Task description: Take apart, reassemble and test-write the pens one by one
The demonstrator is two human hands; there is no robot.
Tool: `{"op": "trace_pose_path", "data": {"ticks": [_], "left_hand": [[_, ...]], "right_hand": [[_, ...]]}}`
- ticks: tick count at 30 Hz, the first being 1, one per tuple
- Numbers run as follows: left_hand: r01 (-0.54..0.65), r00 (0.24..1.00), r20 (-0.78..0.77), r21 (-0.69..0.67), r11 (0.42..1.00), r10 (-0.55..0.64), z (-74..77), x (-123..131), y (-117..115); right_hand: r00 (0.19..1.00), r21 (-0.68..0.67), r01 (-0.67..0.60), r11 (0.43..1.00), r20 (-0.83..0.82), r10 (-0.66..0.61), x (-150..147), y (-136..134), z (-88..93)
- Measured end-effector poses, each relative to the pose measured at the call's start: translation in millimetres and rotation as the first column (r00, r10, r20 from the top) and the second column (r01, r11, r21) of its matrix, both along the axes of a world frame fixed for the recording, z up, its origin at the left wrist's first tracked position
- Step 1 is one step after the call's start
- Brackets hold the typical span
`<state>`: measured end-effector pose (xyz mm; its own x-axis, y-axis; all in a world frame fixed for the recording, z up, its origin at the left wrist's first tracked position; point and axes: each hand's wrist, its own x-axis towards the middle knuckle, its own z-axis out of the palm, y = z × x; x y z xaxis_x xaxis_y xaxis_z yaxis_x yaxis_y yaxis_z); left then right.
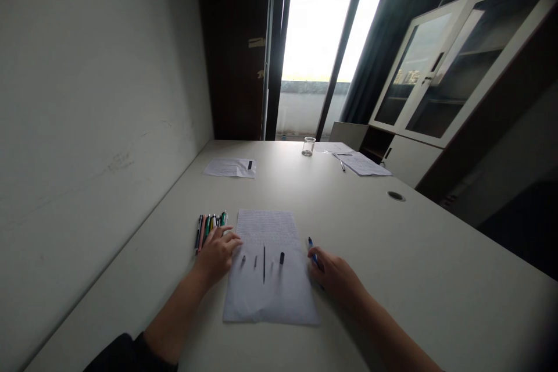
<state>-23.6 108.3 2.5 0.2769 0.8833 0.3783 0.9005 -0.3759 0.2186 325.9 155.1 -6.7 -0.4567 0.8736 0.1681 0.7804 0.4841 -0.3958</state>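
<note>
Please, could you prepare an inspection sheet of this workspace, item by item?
Surface: pale table, round grommet.
Things at work: paper sheet bearing small parts and a thin rod; row of pens left of it.
Clutter: glass jar, loose papers, another pen farther back.
Left hand: at the pens, fingertips over the sheet's edge.
Right hand: fingers around a blue pen.
Cables: nothing seen.
Surroundings: wall, window, curtain, glass-door cabinet.
</note>
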Motion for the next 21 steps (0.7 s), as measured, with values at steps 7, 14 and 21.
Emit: {"op": "trace_pose_path", "data": {"ticks": [7,14,21], "left_hand": [[0.019,0.998,0.055,0.098,0.995,-0.024,6.7,3.2,-0.4],[0.045,0.987,0.143,0.19,0.981,-0.073,12.3,6.8,-2.1],[0.047,0.98,0.176,0.249,0.967,-0.093,20.0,14.2,-4.3]], "right_hand": [[0.971,0.107,0.107,0.989,-0.224,-0.081,-1.4,-1.1,4.8],[0.907,0.206,0.131,0.97,-0.42,-0.034,-0.7,0.5,8.6],[0.886,0.26,0.057,0.964,-0.459,0.072,-16.8,1.7,30.2]]}}
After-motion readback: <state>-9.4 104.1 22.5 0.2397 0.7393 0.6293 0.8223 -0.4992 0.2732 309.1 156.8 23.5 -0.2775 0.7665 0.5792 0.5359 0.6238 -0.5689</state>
